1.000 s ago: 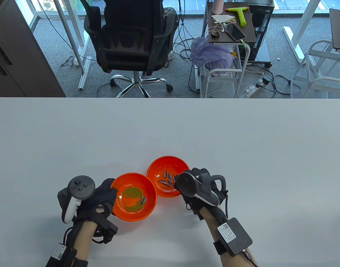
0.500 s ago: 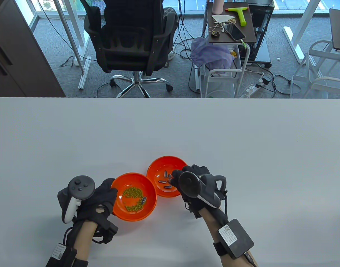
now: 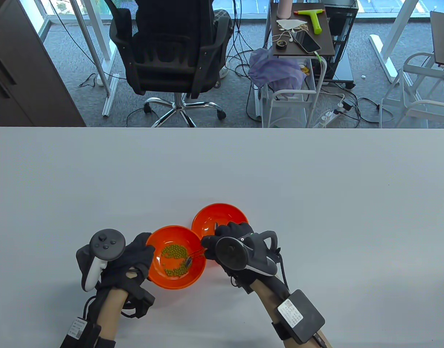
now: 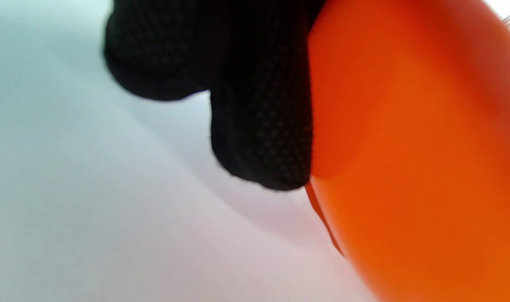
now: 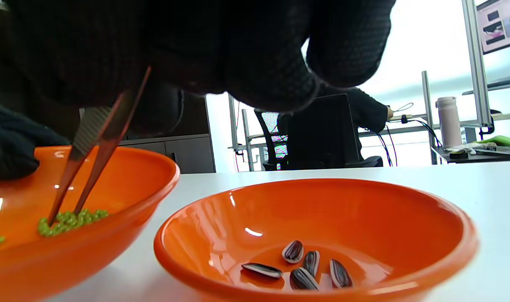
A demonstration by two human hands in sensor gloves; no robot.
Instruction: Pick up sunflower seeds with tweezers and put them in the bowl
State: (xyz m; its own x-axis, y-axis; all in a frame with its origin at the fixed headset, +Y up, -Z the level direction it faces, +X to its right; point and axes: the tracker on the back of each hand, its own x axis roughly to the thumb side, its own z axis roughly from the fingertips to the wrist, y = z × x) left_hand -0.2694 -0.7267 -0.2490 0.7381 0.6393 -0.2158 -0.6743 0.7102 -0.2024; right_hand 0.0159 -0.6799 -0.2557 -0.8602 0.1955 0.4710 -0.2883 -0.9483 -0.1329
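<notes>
Tweezers (image 5: 96,153) sit pinched in the right hand (image 3: 231,246), tips slightly apart among green beans (image 5: 68,220) beside one sunflower seed (image 3: 188,261) in the near bowl (image 3: 160,281). Five seeds (image 5: 305,268) lie in the far bowl (image 5: 426,247). Two orange bowls stand touching on the desk (image 3: 316,199). Left hand (image 3: 129,259) grips the near bowl's rim. A second ago the right hand hovered over the far bowl; it has shifted left

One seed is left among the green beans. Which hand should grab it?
The right hand: it holds the tweezers, whose tips are already down in the bean bowl by the sunflower seed. The left hand only steadies that bowl's rim.
</notes>
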